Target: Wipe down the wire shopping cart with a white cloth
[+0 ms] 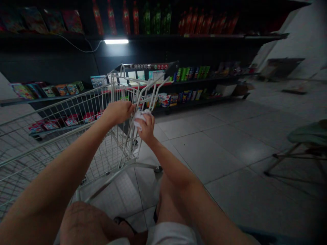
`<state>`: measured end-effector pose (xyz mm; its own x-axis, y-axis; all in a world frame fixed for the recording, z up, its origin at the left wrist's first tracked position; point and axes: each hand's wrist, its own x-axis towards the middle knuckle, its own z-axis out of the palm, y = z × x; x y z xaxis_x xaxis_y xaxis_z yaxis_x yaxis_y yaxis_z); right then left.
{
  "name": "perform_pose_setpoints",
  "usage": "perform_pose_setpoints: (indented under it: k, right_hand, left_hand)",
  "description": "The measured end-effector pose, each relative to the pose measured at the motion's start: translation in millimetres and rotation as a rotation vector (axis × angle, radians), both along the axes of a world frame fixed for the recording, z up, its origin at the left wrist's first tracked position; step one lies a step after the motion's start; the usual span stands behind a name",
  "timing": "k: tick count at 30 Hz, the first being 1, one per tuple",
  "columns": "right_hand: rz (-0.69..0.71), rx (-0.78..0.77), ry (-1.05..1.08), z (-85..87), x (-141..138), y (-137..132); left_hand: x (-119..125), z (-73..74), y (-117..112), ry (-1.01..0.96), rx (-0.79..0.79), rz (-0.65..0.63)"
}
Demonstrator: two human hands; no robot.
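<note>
A shopping cart of pale metal wire stands in front of me, its dark handle bar at the far side. My left hand is closed at the cart's rear wire frame, its fingertips partly hidden behind the wires. Just to the right, my right hand grips a crumpled white cloth and presses it against the upright tubes of the same frame. Part of the cloth bulges out above and left of the fingers.
Behind the cart runs a dark shelf unit with red and green bottles on top and boxed goods below. A lit tube lamp hangs under its upper shelf. At right, a folding stool stands on the tiled floor.
</note>
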<state>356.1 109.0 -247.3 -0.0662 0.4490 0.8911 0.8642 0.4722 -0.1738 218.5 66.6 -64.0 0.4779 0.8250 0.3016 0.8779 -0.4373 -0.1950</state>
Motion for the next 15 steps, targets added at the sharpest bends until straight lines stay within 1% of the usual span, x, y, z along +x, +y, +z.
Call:
perform_pose_setpoints:
  k: [2,3,4,5,6,7,8,9,10,11,12,13,15]
  right_hand:
    - [0.051,-0.13,-0.013,-64.4,-22.2,-14.7]
    - [0.057,-0.206,-0.012,-93.0,-30.2,-22.9]
    - [0.072,-0.267,-0.025,-117.8,-35.9,-31.3]
    - [0.097,-0.314,-0.054,-138.2,-39.1,-39.5]
    - [0.135,-0.342,-0.103,-153.3,-39.8,-47.0]
    - [0.186,-0.355,-0.168,-162.7,-38.3,-53.2]
    - [0.247,-0.359,-0.242,-166.0,-34.8,-57.4]
    - [0.316,-0.357,-0.316,-162.9,-29.9,-59.2]
    - [0.377,-0.346,-0.365,-153.9,-24.3,-58.6]
    - [0.411,-0.324,-0.367,-139.7,-18.8,-55.8]
    - [0.41,-0.283,-0.31,-121.3,-14.1,-51.3]
    - [0.381,-0.225,-0.208,-100.6,-11.0,-45.9]
    - [0.254,-0.084,0.073,-59.7,-12.0,-35.9]
  left_hand:
    - [-2.6,0.6,-1.1,0.008,-0.006,0.01]
    - [-3.4,1.3,-1.6,0.013,-0.009,0.014]
    - [-4.0,2.0,-2.0,0.016,-0.01,0.016]
    - [-4.5,2.4,-2.3,0.018,-0.01,0.021]
    - [-5.3,2.6,-2.5,0.017,-0.008,0.025]
    - [-6.2,2.5,-2.6,0.016,-0.007,0.024]
    - [-7.5,2.0,-2.5,0.016,-0.008,0.021]
    - [-9.0,1.3,-2.3,0.014,-0.01,0.016]
    - [-10.7,0.4,-1.9,0.011,-0.013,0.01]
    - [-12.5,-0.6,-1.3,0.006,-0.016,0.004]
    - [-14.2,-1.6,-0.6,-0.001,-0.017,-0.001]
    - [-15.7,-2.6,0.1,-0.009,-0.015,-0.004]
    - [-18.2,-4.0,0.9,-0.021,-0.007,-0.01]
